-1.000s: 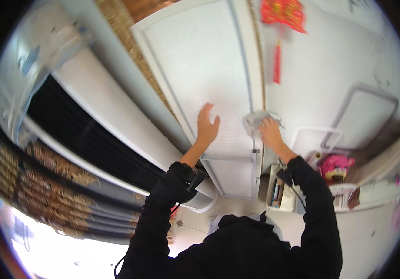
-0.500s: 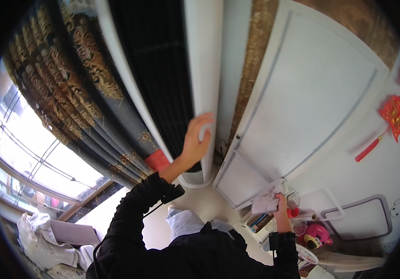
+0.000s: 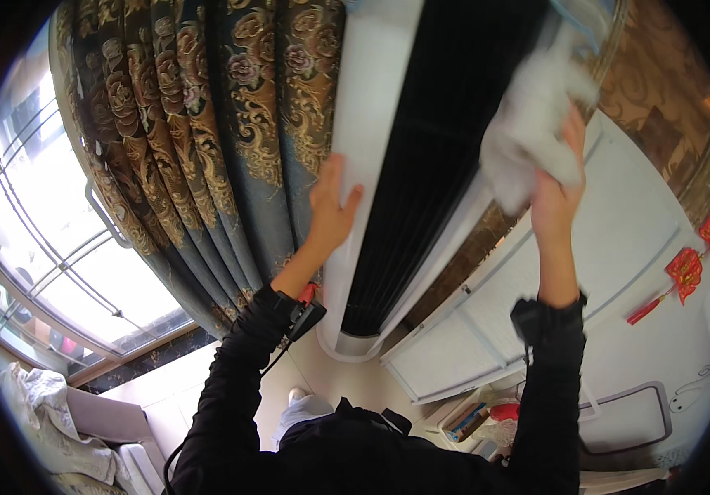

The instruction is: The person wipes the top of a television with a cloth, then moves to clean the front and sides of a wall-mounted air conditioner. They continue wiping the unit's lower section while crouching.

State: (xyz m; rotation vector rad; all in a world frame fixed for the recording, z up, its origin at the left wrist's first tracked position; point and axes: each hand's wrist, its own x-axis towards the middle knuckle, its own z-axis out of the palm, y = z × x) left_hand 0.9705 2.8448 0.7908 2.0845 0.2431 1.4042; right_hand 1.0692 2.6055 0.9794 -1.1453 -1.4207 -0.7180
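Near the black grille [image 3: 433,157] is a white cloth [image 3: 532,132] — crumpled, blurred.

pale tiled floor [image 3: 380,384] on my feed, thin joints between tiles, tall white unit [image 3: 433,157] with black grille standing there on a rounded base, wearer's foot [image 3: 297,394] near it, I see grey seat [image 3: 103,414] lower left, pale cloth [image 3: 51,398] draped over

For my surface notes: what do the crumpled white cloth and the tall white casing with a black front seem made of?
The crumpled white cloth: probably matte textile, from loose folds; blur hides the weave. The tall white casing: likely smooth plastic or painted metal, given its even, faint sheen.
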